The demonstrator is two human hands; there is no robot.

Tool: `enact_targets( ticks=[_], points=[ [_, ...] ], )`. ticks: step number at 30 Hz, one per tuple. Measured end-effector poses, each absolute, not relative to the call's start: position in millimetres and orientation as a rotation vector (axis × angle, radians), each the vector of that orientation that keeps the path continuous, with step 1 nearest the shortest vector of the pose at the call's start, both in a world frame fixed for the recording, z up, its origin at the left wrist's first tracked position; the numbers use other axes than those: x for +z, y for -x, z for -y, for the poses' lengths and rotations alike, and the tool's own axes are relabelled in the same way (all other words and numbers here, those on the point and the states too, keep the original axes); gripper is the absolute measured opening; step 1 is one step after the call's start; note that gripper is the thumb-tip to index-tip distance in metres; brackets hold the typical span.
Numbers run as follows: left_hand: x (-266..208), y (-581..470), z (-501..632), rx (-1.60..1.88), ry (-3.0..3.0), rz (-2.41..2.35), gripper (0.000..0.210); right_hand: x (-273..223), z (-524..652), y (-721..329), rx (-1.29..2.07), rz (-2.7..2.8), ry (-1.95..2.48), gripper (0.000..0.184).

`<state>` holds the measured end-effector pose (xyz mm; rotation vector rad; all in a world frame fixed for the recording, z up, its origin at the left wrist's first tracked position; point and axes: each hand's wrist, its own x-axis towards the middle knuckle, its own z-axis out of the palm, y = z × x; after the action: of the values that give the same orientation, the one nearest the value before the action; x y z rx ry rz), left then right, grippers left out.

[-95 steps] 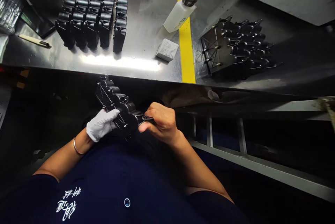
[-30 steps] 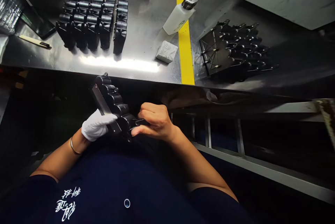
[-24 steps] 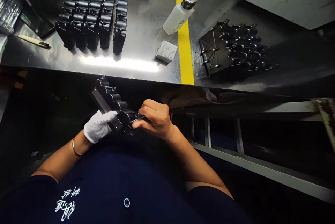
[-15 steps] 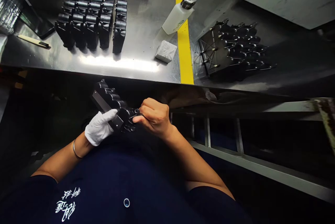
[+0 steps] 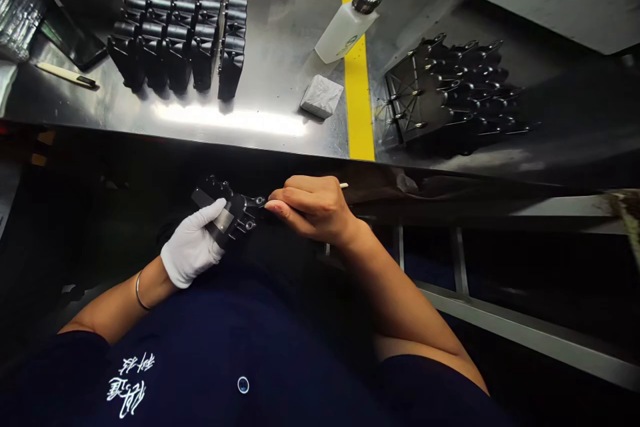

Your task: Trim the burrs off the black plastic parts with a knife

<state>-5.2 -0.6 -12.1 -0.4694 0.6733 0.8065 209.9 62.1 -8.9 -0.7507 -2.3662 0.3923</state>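
Note:
My left hand (image 5: 193, 240), in a white glove, grips a black ribbed moulded part (image 5: 234, 204) with a flat metal strip along it and small ringed lugs at its near end. The part is held in front of my body, just below the bench edge. Bare and closed in a pinch, my right hand (image 5: 317, 206) holds a slim tool with a pale handle end (image 5: 344, 185) that pokes out behind the knuckles. Its fingertips are close to the lugs. The tool's working tip is too small to make out.
On the metal bench (image 5: 280, 97) stand a row of black moulded parts (image 5: 177, 34), a white block (image 5: 323, 96), a flip-top bottle (image 5: 345, 27) and a cream-handled knife (image 5: 67, 74). Right of the yellow stripe (image 5: 359, 100) are stacked black parts (image 5: 465, 87). A metal rail (image 5: 500, 320) runs below.
The black part has turned in my left hand, so its lugged end faces me more. My right hand has moved right and rotated, and the tool's pale end now shows.

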Motion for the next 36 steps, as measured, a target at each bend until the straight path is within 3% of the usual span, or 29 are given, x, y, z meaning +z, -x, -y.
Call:
enact_targets(
  ticks=[12, 15, 21, 26, 31, 36],
  points=[
    [-13, 3, 5, 0.678, 0.399, -0.67, 0.031, 0, -75, -219, 1.652, 2.332, 0.501, 0.049],
    [-13, 9, 0, 0.822, 0.364, -0.698, 0.026, -4, -74, -222, 1.972, 2.212, 0.393, 0.052],
    [-5, 16, -9, 1.0, 0.319, -0.761, 0.032, -17, -54, -196, 1.47, 1.593, 1.065, 0.05],
    [-8, 12, -5, 1.03, 0.249, -0.802, 0.033, -27, -36, -169, 1.308, 1.44, 1.098, 0.042],
    [-14, 7, -1, 0.94, 0.118, -0.794, 0.027, -29, -20, -155, 1.368, 1.249, 1.197, 0.044],
    [-11, 0, -1, 0.876, 0.212, -0.745, 0.033, -37, -5, -135, 1.202, 1.045, 1.248, 0.05]
  ],
)
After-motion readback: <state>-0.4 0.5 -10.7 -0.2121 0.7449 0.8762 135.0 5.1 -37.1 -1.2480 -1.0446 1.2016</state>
